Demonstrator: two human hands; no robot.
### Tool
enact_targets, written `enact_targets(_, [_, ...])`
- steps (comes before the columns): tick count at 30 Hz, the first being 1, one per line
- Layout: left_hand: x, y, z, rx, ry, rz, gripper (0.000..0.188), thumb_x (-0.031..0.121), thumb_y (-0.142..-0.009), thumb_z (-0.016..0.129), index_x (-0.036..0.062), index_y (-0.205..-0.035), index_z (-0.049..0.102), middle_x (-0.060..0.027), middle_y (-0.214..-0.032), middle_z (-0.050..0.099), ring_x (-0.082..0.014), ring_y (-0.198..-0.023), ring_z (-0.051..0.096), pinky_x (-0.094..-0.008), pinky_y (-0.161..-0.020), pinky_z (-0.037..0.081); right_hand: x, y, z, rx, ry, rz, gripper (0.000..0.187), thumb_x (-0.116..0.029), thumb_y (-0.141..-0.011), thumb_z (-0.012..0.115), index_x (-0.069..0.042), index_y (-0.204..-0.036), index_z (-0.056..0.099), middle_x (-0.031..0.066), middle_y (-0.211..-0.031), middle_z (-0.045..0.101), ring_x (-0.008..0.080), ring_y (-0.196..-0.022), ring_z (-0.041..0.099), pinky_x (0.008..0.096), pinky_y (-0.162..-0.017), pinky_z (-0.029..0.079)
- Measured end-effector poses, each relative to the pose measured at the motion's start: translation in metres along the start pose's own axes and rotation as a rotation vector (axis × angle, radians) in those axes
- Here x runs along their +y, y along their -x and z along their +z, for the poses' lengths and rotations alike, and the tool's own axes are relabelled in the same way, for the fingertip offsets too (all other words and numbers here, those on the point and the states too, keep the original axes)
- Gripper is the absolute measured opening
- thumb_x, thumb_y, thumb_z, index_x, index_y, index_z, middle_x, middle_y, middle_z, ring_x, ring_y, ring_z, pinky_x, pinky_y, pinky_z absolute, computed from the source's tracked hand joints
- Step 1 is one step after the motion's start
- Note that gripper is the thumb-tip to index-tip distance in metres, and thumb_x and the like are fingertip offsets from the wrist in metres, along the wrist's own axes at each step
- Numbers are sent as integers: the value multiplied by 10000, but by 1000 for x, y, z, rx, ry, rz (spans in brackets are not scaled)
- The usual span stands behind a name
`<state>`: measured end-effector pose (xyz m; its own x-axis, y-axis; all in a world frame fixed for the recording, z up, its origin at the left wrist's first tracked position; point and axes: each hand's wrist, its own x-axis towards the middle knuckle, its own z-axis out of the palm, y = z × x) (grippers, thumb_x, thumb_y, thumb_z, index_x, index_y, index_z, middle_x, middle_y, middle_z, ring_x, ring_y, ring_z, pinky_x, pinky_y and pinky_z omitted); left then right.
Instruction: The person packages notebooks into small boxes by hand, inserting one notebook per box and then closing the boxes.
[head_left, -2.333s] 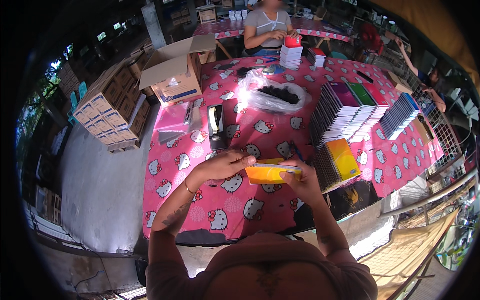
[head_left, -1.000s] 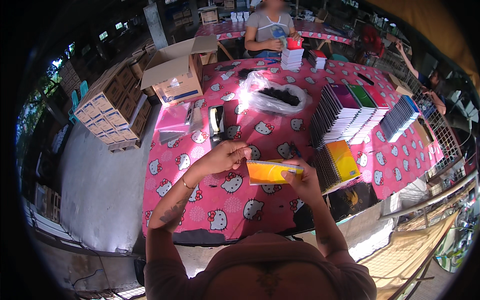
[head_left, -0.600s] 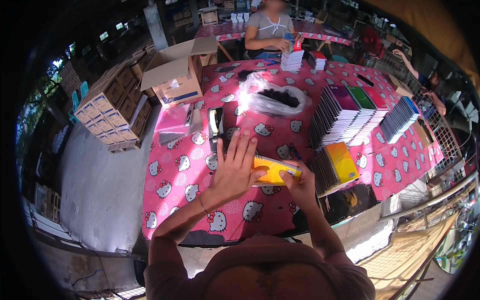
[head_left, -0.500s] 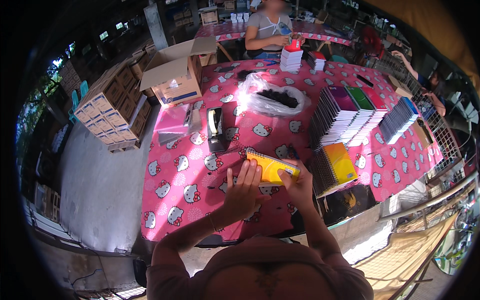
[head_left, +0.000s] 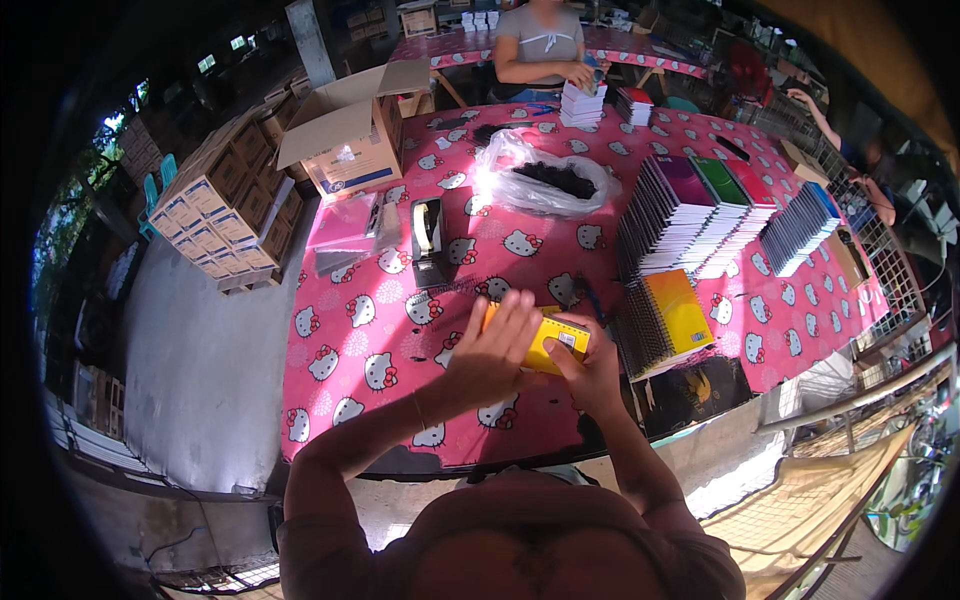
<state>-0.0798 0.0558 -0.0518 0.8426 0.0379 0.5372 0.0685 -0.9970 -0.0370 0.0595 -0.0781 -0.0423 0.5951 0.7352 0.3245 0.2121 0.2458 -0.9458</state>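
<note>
The left portion of the yellow spiral notebook (head_left: pixel 546 336) is covered by the left grip (head_left: pixel 490 353). The fingers of the right grip (head_left: pixel 590 374) are partly concealed beneath it. The interior of the open cardboard carton (head_left: pixel 350 158) is hidden by its walls. The black items (head_left: pixel 555 180) in the plastic bag (head_left: pixel 502 186) cannot be identified. The co-worker's head (head_left: pixel 545 10) is cropped by the upper edge.

Yellow notebook (head_left: pixel 544 356); pink cat-patterned tablecloth (head_left: pixel 553 258)
</note>
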Motion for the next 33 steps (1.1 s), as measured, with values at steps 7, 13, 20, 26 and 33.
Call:
enact_targets(7, [-6, -38, -23, -9, -29, 60, 830, 569, -985, 441, -89, -1473, 309, -290, -1559, 284, -428, -1475, 243, -618, -1174, 99, 6, 11, 1, -57, -32, 106, 429, -122, -903, 733, 24, -1276, 581, 73, -1097, 695, 88, -1000, 621, 266, -887, 510])
enact_targets(13, [-11, -54, -23, 118, -130, -82, 850, 596, -931, 497, -22, -1494, 339, -221, -1547, 357, -347, -1462, 309, -561, -1182, 152, 13, 8, -1, -104, 11, 139, 432, -95, -928, 681, 22, -1330, 574, 68, -1153, 698, 93, -1034, 627, 275, -922, 505])
enact_targets(20, [1, -45, -11, 66, -51, 40, 853, 623, -916, 509, -11, -1473, 389, -207, -1558, 353, -339, -1467, 311, -560, -1183, 170, 18, -5, 6, -40, -8, 15, 449, -111, -913, 664, -12, -1345, 587, 92, -1021, 745, 71, -911, 656, 267, -788, 532])
enact_targets(26, [19, -26, -17, 210, 196, -1, 556, 430, -979, 540, 40, -1375, 535, -149, -1441, 514, -293, -1327, 500, -522, -1155, 244, 22, -12, -2, -64, 56, 141, 605, -112, -880, 709, -84, -1448, 505, 102, -1048, 719, 92, -884, 652, 288, -788, 529])
enact_targets(33, [9, -65, -39, 105, 409, -46, 224, 237, -922, 655, 102, -1101, 672, -50, -1002, 678, -248, -993, 633, -511, -1082, 311, -13, -4, -16, -109, 247, 220, 796, -112, -882, 684, -114, -1568, 280, 166, -1193, 681, 218, -1015, 696, 333, -864, 526])
